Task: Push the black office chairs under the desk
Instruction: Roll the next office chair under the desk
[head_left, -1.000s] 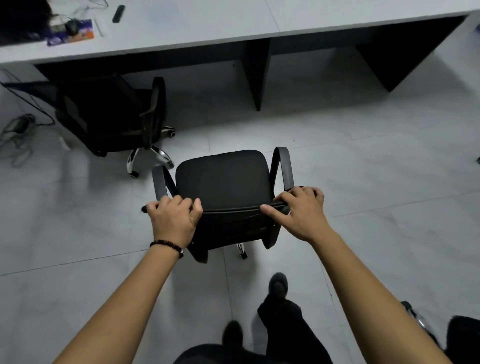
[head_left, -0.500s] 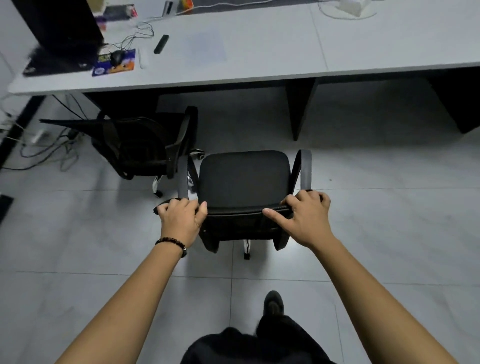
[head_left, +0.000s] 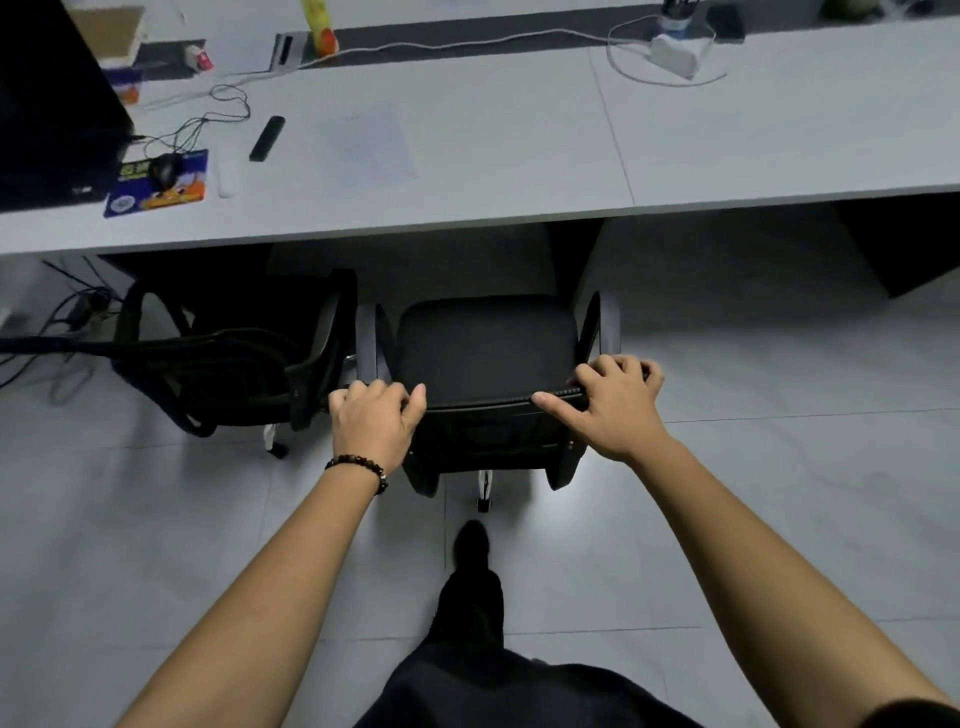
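Note:
A black office chair stands in front of me with its seat's front edge close to the white desk. My left hand grips the left end of its backrest top. My right hand grips the right end, thumb stretched along the rim. A second black office chair stands just to the left, turned sideways, its armrest almost touching the first chair's left armrest and its front partly under the desk.
On the desk lie a black monitor, a mouse on a blue pad, a remote, cables and a white power strip. A dark desk leg stands behind the chair's right armrest. Cables trail on the floor at left. My foot is behind the chair.
The chair I hold has rolled forward toward the desk with me, and now sits right beside the second chair. Both hands have kept their grip on the backrest.

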